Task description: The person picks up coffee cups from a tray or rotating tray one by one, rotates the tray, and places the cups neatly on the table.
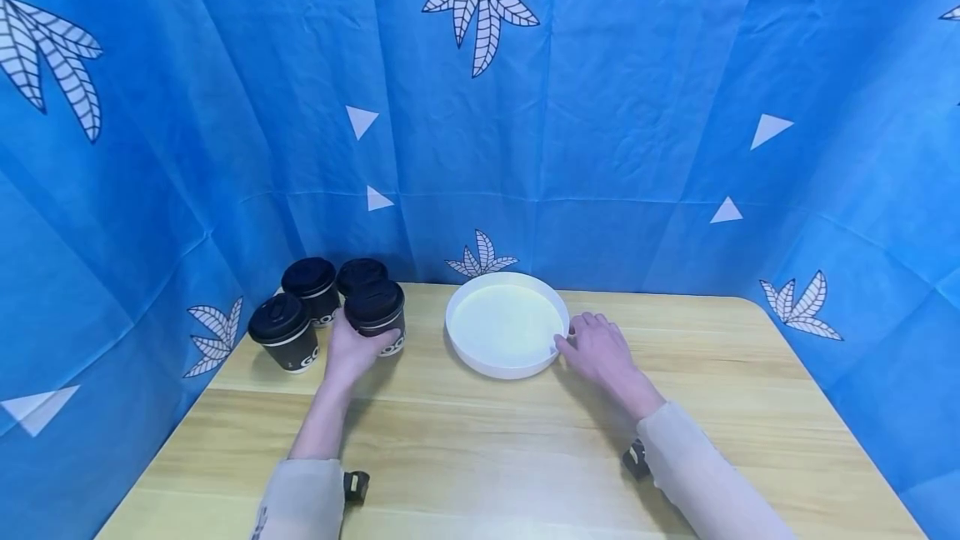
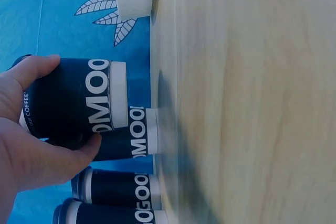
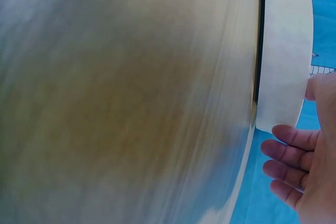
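My left hand grips a black lidded coffee cup, thumb and fingers round its sides. In the left wrist view this coffee cup hangs above the table with its white base band facing the tabletop. At the right side of the white round tray, my right hand pinches the rim. Its thumb lies over the edge and its index finger touches the outer wall, while the other fingers are spread beside it in the right wrist view.
Three more black lidded cups stand at the table's back left: a front one, one behind it and one partly hidden by the held cup. A blue patterned curtain surrounds the back and sides of the wooden table.
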Demonstrator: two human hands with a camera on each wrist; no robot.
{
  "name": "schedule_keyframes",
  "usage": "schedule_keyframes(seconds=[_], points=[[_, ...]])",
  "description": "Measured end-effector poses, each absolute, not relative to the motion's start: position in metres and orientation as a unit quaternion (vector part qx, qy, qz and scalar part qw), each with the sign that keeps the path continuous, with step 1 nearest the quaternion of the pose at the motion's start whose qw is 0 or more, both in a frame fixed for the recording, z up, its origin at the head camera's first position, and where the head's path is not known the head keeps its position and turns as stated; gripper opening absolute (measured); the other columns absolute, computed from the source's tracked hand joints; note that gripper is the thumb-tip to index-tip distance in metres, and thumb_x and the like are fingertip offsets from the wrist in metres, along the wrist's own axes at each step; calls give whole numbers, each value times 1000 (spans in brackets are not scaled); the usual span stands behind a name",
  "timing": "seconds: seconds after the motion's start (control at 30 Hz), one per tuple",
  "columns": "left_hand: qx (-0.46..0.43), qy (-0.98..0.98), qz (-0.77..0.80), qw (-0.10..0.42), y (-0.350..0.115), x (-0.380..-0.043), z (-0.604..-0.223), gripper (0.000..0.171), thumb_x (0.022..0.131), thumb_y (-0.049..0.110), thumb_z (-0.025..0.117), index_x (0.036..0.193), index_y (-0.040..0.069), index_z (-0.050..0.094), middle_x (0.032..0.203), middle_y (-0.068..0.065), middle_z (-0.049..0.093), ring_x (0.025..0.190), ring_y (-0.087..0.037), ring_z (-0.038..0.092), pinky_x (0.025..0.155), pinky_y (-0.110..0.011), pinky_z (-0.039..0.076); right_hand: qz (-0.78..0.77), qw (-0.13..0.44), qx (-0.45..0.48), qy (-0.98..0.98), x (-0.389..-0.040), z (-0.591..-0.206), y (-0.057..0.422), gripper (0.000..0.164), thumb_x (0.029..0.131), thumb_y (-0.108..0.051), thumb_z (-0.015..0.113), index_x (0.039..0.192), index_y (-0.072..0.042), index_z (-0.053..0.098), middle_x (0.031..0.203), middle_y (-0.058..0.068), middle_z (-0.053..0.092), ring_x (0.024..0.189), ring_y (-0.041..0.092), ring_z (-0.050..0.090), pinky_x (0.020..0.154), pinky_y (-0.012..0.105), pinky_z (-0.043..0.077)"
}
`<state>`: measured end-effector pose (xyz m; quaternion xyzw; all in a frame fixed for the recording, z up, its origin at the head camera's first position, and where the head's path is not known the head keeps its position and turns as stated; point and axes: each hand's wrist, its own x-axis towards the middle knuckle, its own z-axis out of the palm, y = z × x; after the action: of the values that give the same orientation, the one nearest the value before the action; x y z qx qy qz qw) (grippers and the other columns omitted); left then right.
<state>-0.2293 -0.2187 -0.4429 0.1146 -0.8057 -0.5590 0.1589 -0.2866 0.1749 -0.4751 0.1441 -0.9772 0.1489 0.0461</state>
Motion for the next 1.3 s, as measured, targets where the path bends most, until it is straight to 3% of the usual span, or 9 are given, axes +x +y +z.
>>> schedule_keyframes(seconds=[0.13, 0.7, 0.9, 1.3], points=[[125, -807, -552, 169, -224, -225, -443, 87, 75, 3, 85, 148, -4, 38, 140, -25, 53, 132, -38, 49, 119, -49, 34, 149, 42, 143, -978, -286, -474, 174, 44, 103, -46, 56, 113, -4, 63, 104, 9, 60, 104, 31, 54, 94, 51, 48], [193, -818, -517, 164, -234, -215, -447, 95, 72, 5, 86, 149, -13, 33, 142, -34, 49, 135, -47, 45, 120, -55, 31, 143, 48, 143, -978, -287, -476, 175, 42, 102, -46, 55, 107, -5, 62, 100, 9, 59, 102, 31, 54, 90, 49, 47], [212, -812, -518, 166, -236, -214, -447, 92, 73, 5, 85, 147, -12, 33, 140, -33, 51, 131, -46, 48, 118, -55, 34, 145, 52, 144, -978, -288, -476, 176, 43, 102, -46, 55, 107, -5, 63, 102, 9, 59, 104, 32, 54, 90, 50, 47], [219, -788, -546, 181, -242, -215, -450, 102, 73, -1, 85, 154, -8, 24, 147, -33, 47, 138, -45, 43, 123, -54, 28, 143, 44, 143, -978, -288, -475, 176, 45, 103, -46, 54, 112, -3, 63, 104, 11, 60, 104, 32, 54, 92, 51, 47]])
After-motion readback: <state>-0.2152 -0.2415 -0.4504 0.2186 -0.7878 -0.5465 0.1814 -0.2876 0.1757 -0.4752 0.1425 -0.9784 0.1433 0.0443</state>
